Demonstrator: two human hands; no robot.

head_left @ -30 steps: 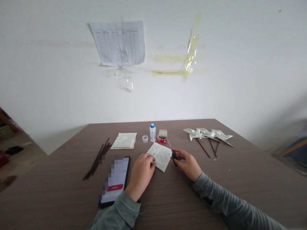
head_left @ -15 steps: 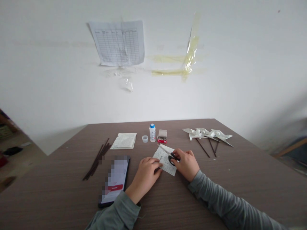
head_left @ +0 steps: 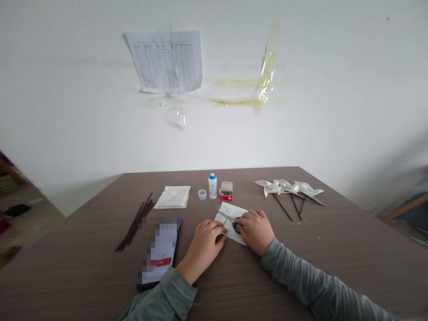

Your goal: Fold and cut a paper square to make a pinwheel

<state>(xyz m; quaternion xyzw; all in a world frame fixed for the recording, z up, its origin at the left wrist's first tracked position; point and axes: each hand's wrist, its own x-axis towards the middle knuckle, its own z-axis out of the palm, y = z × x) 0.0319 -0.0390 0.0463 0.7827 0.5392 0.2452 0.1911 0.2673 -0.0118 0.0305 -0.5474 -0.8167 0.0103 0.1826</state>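
A square of printed paper (head_left: 236,208) lies on the table between my two hands, with a diagonal crease or line near its far corner. My left hand (head_left: 210,236) holds the paper's left edge, its thumb and fingertips together there. In my right hand (head_left: 257,229) is a pair of scissors (head_left: 226,216) with black handles. The blades look closed and point to the far left, lying over the paper. My right fingers cover part of the handles and the paper's right side.
Left stand a phone (head_left: 159,254), dark sticks (head_left: 135,223) and a stack of printed paper (head_left: 173,197). Behind the paper are a small cup (head_left: 202,194), a blue-capped bottle (head_left: 212,186) and a red box (head_left: 226,191) of small metal pieces. Paper pinwheels (head_left: 287,186) lie right.
My right hand has shifted slightly left and turned the scissors, so the blades lie flatter across the paper and their tips sit farther left. My left hand has stayed in place.
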